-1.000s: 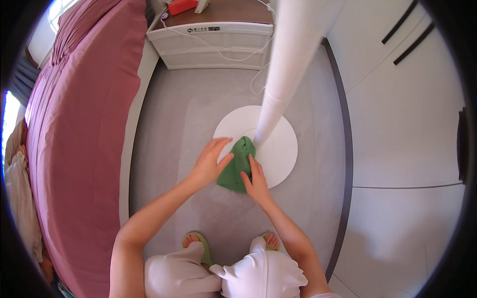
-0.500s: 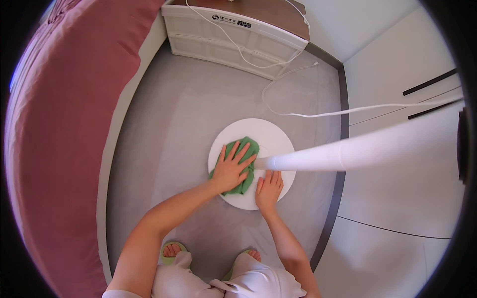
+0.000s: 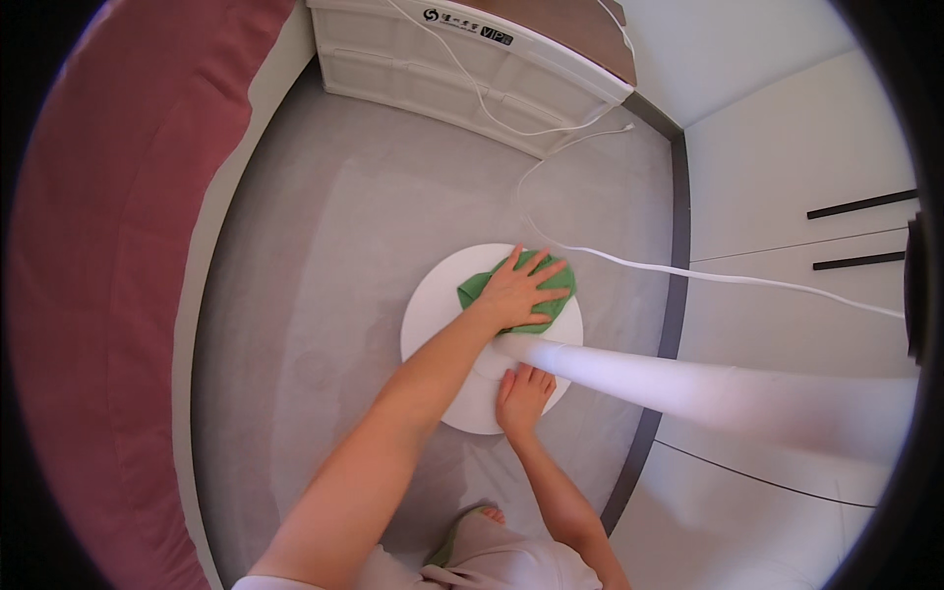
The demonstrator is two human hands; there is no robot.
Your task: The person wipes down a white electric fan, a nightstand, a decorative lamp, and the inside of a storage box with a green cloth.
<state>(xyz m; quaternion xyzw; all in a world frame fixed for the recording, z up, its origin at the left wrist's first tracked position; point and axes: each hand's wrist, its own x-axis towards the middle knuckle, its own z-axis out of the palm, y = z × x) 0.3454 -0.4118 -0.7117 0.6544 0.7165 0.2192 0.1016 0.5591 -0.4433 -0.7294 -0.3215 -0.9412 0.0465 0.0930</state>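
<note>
A green cloth [image 3: 558,285] lies on the far part of a round white base [image 3: 433,324] on the floor. My left hand [image 3: 516,295] rests flat on the cloth with its fingers spread, pressing it against the base. From the base's middle a white pole [image 3: 639,379] rises and stretches toward the right, growing large and blurred near the view's edge. On the near right part of the base is my right hand [image 3: 524,398], lying flat beside the foot of the pole, with no object visible in it.
At the back stands a white crate [image 3: 442,79] with a brown top. A white cable [image 3: 678,270] trails over the floor to the right. White cabinets [image 3: 777,187] with black handles line the right side; a bed with a dark pink cover [image 3: 108,295] fills the left.
My left hand and the green cloth have slid from the base's left side to its far right part, behind the pole. My right hand stays on the near part. The view has shifted somewhat.
</note>
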